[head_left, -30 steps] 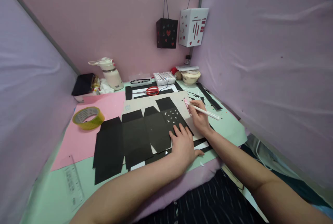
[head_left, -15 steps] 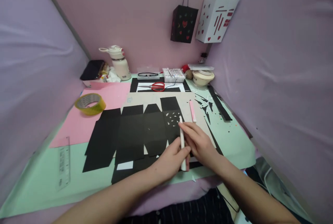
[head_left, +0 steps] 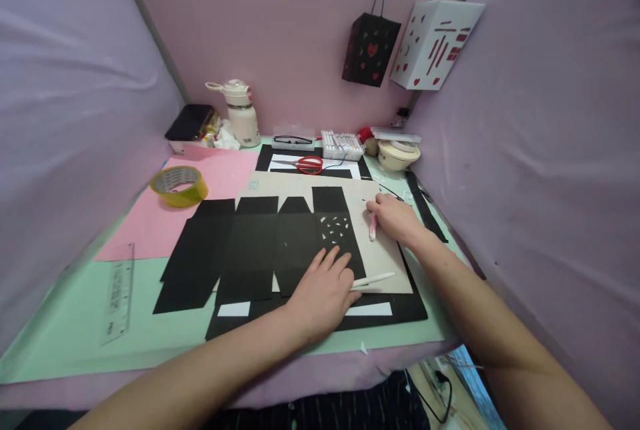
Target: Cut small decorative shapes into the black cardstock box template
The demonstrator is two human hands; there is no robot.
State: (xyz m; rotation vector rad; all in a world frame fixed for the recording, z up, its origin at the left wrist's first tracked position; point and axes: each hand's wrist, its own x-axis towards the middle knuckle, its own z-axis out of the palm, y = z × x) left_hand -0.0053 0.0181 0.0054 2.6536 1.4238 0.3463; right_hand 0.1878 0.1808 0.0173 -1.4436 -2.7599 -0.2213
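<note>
Covering the table, a green cloth (head_left: 75, 323) lies beneath one black card (head_left: 253, 253), a pink wall (head_left: 300, 37) behind. Left of the card are one ruler (head_left: 119, 293) and one tape roll (head_left: 186, 195); beyond it, one flask (head_left: 244, 123), one pair of scissors (head_left: 310, 165), two hanging lanterns (head_left: 370, 53). The left hand (head_left: 323, 293) spreads over its right end, thumb crook holding one white pen (head_left: 376, 279); right of it, the right hand (head_left: 395, 218) curls over one pink tool (head_left: 373, 227), grip unclear.

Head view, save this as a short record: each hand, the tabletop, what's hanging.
Left hand: spread on black cut paper, slim white pen-shaped tool by its thumb
Right hand: fingers at a slim pink stick-shaped tool
Tabletop: round yellow tape roll on a pink paper sheet, clear plastic ruler, red-handled metal scissors
Hanging: black box-shaped lantern, white box-shaped lantern, both with red hearts
</note>
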